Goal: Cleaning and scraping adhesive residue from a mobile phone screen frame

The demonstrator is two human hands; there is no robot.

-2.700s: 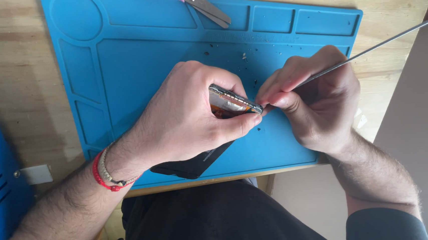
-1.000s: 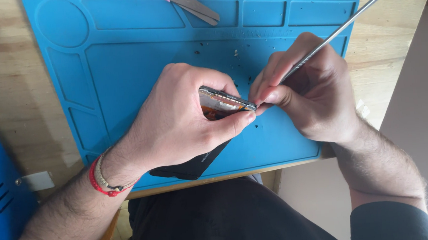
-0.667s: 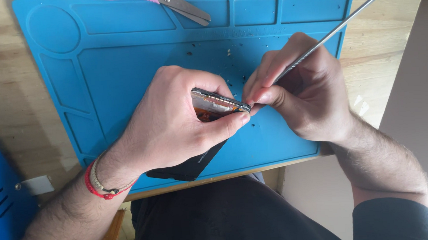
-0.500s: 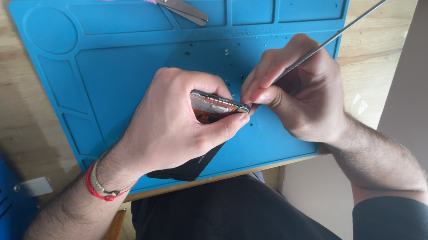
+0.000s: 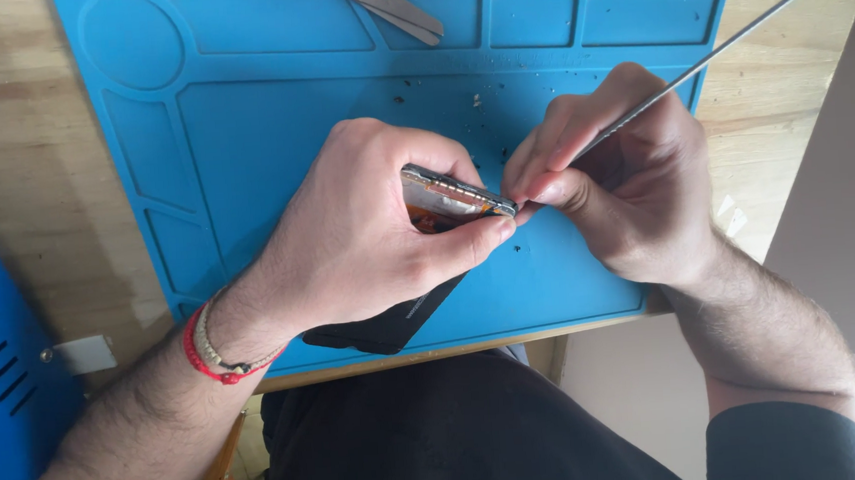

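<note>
A pale wooden tabletop (image 5: 22, 178) is carrying a blue work mat (image 5: 268, 111), which is lying flat on it.

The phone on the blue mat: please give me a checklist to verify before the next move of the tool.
1. Left hand grips the phone firmly: ok.
2. Right hand pinches the thin metal tool near its tip: ok.
3. Tool tip at the phone's corner edge: cannot tell, fingers hide it.
4. Phone's lower end over the blue mat: ok.
5. Scissors lie apart from both hands: ok.
</note>
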